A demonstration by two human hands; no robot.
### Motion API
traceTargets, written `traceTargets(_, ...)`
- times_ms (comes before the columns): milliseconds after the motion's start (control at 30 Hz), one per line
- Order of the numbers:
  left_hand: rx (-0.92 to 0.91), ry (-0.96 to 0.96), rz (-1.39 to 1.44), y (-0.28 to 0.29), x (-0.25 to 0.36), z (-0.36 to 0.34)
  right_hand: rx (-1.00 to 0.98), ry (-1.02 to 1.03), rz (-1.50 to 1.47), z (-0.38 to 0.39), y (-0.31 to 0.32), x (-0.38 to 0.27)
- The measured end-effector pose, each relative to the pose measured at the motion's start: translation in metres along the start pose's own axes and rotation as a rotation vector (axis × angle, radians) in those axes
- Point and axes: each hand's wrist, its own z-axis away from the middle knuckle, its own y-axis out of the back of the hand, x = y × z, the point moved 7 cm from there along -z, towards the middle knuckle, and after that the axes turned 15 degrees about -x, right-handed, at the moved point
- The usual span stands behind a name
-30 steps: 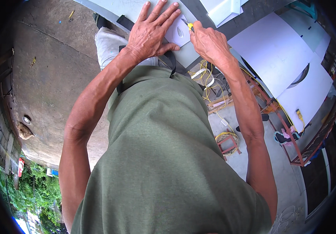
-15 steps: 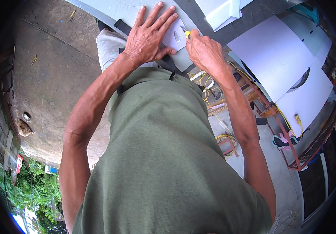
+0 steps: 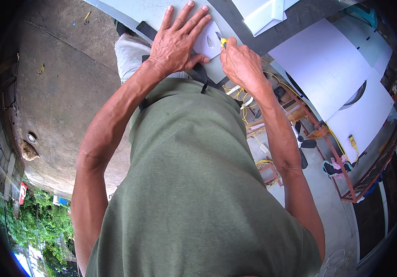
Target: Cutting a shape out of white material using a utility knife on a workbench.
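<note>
My right hand (image 3: 242,62) is closed round a yellow utility knife (image 3: 223,41). Its blade points up and left, at the right side of a small white sheet (image 3: 214,33). A teardrop-shaped hole or mark shows in the sheet's middle. My left hand (image 3: 176,44) lies flat with fingers spread, its thumb at the sheet's lower edge and its fingers over the left part. Under both lies a pale grey work surface (image 3: 221,15). A dark strip (image 3: 146,30) lies left of my left hand. Most of the knife's handle is hidden in my right hand.
Folded white sheets (image 3: 264,17) lie on the dark tabletop (image 3: 300,23) at the upper right. Larger white panels (image 3: 323,64) rest on a reddish metal frame (image 3: 316,122) at the right. A yellow cord (image 3: 261,161) and a power strip lie below my right forearm.
The knife and my right hand have shifted very slightly right and down beside the sheet. My left hand stays flat in nearly the same place.
</note>
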Motion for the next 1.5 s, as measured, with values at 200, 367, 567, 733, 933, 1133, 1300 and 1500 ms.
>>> traceTargets(200, 0.012, -0.011, -0.004, -0.002, -0.001, -0.001, -0.020, -0.046, -0.022, 0.002, -0.005, 0.001)
traceTargets(367, 0.011, -0.005, -0.005, -0.003, -0.001, 0.000, -0.017, -0.053, -0.075, 0.003, -0.005, -0.001)
traceTargets(567, -0.038, 0.020, -0.029, -0.009, -0.003, 0.000, -0.013, -0.071, -0.084, 0.007, -0.008, -0.003)
traceTargets(733, -0.029, 0.013, -0.024, -0.007, -0.002, 0.000, -0.012, -0.079, -0.094, 0.010, -0.011, -0.003)
traceTargets(933, 0.034, -0.022, 0.019, -0.002, 0.000, 0.001, -0.016, -0.125, -0.123, 0.011, -0.017, -0.003)
traceTargets(1133, 0.045, -0.021, 0.036, -0.002, 0.001, 0.000, -0.020, -0.172, -0.181, 0.015, -0.027, -0.002)
traceTargets(1300, 0.046, -0.009, 0.016, -0.002, 0.000, -0.001, 0.026, -0.179, -0.236, 0.014, -0.027, -0.002)
traceTargets(1500, -0.019, 0.038, -0.009, -0.006, -0.006, 0.000, -0.024, -0.171, -0.162, 0.013, -0.021, -0.002)
